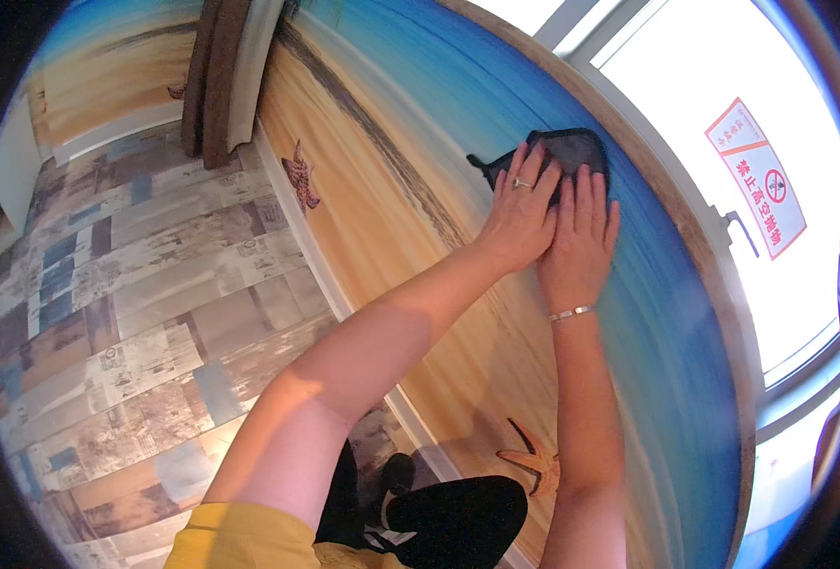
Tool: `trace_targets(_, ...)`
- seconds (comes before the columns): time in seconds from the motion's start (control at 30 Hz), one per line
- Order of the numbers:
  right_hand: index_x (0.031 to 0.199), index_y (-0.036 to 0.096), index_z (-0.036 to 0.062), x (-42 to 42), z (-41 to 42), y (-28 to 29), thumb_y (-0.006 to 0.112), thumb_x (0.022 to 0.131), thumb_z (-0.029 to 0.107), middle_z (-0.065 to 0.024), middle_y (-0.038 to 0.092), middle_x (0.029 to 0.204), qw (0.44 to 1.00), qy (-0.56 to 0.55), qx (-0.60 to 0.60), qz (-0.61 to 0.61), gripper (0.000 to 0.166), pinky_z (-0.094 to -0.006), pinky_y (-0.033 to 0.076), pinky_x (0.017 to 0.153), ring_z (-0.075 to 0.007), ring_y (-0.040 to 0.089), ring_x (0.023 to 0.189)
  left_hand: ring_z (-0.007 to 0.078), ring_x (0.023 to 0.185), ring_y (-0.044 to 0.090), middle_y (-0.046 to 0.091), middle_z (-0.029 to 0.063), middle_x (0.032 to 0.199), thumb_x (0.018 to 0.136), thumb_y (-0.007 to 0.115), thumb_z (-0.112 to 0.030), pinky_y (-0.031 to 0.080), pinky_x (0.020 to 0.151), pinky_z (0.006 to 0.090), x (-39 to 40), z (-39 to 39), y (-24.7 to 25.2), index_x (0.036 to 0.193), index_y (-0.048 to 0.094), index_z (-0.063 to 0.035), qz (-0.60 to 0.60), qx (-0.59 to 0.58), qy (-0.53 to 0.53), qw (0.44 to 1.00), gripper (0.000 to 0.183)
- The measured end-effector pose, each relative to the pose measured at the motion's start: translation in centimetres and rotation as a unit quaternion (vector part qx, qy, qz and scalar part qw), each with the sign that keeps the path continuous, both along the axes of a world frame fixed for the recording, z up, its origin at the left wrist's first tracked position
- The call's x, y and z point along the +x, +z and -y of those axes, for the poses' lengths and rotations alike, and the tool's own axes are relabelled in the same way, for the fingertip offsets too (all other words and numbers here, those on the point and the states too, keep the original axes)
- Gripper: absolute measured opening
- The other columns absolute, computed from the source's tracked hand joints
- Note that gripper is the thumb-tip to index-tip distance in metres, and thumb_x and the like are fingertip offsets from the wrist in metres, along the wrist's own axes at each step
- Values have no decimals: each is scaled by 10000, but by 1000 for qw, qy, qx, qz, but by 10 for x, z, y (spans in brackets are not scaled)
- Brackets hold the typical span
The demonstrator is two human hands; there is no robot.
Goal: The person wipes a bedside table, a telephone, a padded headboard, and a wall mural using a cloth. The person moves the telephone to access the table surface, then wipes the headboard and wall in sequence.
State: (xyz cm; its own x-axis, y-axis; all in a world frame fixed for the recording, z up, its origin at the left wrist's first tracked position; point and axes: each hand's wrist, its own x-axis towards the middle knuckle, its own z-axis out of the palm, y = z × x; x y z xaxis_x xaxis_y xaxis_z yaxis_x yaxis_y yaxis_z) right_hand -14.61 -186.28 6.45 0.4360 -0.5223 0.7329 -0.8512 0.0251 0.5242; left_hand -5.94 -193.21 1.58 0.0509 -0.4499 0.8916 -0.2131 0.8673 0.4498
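Note:
A dark grey cloth with a black edge [578, 148] lies flat against a wall with a printed beach scene [391, 178]. My left hand [523, 213], with a ring on one finger, is pressed on the cloth's lower left part, fingers spread a little. Beside it, touching near the thumbs, my right hand [582, 242] rests its fingertips on the cloth's lower right part; a bracelet circles that wrist. Both palms face the wall. One corner of the cloth sticks out to the left of my hands.
Right of the wall runs a brown window ledge [704, 284], then a bright window with a handle [743, 231] and a red and white warning sign [758, 178]. A white baseboard [327, 284] meets the patchwork wood-look floor [157, 320]. Brown and pale curtains [214, 78] hang at the upper left.

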Motion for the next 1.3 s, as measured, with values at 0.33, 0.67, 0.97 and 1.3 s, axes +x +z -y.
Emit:
trace_targets(0.33,1356,545,13,-3,-13,-103,533,905,154,-111,420,1530,989,-28,140,-27,473,-468,235,1187,-273,323,1451,594,1383,196,301,377,1415,925,534,-110,246,1137,611,-4,-12,-114,1330,383,84,49,86,4,995,474)
trace_targets(0.67,1330,541,5,1,8,-131,490,933,123,-97,440,1516,988,54,90,110,418,-464,274,1175,-258,348,1443,569,1398,194,340,340,1385,916,577,-112,244,1149,571,13,13,-111,1280,467,32,113,51,-11,992,407)
trace_targets(0.97,1268,581,6,29,7,-225,532,936,84,-118,519,1426,908,144,242,310,344,-461,372,1089,-318,472,1295,518,1428,150,156,335,1527,912,547,-71,185,1192,447,35,14,-224,1404,358,39,70,165,-70,981,538)
trace_targets(1.3,1237,615,35,31,19,-261,554,985,168,-126,568,1372,929,166,130,305,291,-472,412,1036,-342,537,1211,509,1478,-15,30,317,1591,949,535,-184,82,1209,505,27,17,-243,1446,331,41,45,189,-75,978,582)
